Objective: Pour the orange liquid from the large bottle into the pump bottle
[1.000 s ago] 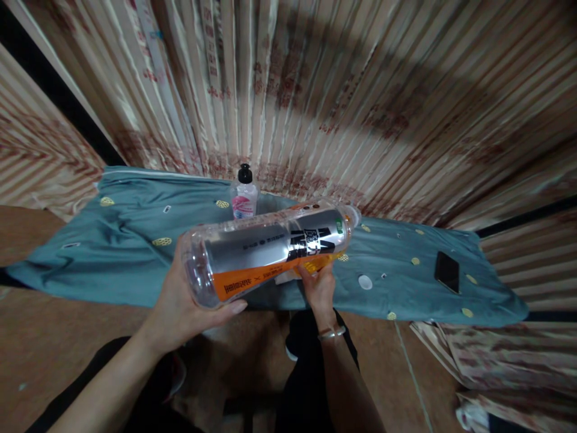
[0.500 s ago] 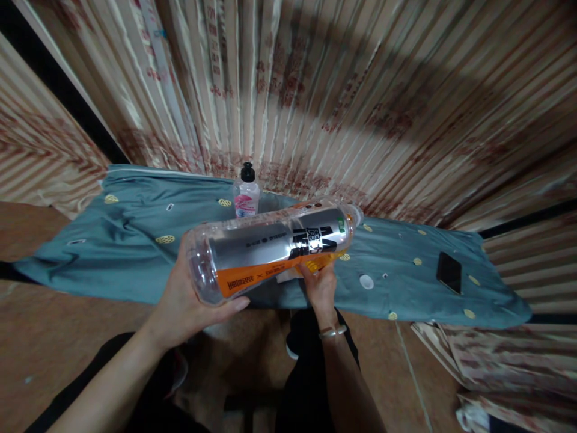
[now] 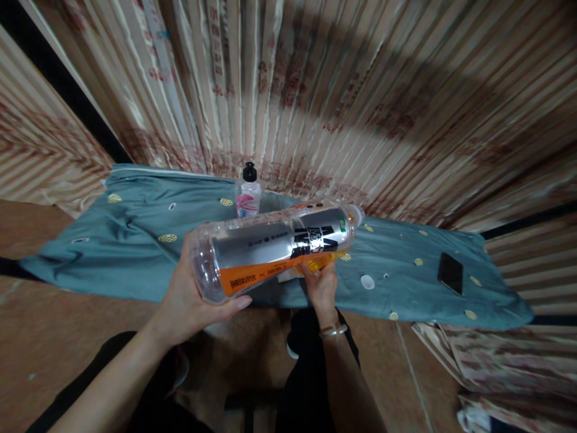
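We are holding the bottle [image 3: 274,246] mid-view, neck toward three o'clock, left hand [image 3: 192,304] cupping its base, right hand [image 3: 322,288] grasping a half-hidden yellow thing [image 3: 321,261] at its four o'clock, and are probably handling light, slick, dentable plastic best gripped at that stiffer base.

Cloth-covered table [image 3: 130,258], black-capped bottle [image 3: 247,203], phone [image 3: 451,273]

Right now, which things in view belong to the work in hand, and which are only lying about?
Apparently in the work:
plastic bottle with silver-orange label, in left hand
partly hidden yellow object, at right hand

Lying about:
black-capped bottle with pink label
black smartphone
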Tool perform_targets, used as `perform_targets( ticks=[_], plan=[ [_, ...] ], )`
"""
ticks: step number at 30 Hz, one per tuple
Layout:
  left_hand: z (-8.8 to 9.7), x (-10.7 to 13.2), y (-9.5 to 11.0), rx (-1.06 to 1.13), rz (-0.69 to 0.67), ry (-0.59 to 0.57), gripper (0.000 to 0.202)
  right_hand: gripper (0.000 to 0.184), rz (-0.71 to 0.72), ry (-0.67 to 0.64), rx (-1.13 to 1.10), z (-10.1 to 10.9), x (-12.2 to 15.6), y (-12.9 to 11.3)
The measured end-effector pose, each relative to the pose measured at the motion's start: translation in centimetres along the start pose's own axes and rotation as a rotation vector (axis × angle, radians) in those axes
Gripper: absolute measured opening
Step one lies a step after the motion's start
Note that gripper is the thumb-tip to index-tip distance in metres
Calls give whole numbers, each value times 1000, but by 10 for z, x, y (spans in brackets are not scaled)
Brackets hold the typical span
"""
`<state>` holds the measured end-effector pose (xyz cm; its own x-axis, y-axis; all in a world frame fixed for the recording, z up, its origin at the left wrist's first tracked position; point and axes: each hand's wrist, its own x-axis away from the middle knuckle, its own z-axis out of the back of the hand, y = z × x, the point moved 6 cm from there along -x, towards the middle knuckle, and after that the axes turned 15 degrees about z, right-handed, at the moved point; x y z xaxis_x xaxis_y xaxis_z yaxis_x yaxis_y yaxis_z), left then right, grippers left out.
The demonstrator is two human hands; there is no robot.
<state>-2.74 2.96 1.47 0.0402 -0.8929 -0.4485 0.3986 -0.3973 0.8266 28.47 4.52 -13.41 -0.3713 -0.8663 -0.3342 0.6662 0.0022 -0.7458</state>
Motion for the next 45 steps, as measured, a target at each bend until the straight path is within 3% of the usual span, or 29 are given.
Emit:
perform_targets(
  ticks=[18,30,34,45],
  plan=[
    [-2,0,5,61,0,-41,83,77,-54,-35,14,3,-1,0],
    [-4,-1,-2,166,306,-88,91,78,-56,-52,34,4,-2,-3],
    [-8,-5,1,201,412,-153,89,79,-45,-51,43,3,-2,1],
    [-12,-2,-3,243,503,-197,88,86,11,-4,58,1,-2,3]
  ],
)
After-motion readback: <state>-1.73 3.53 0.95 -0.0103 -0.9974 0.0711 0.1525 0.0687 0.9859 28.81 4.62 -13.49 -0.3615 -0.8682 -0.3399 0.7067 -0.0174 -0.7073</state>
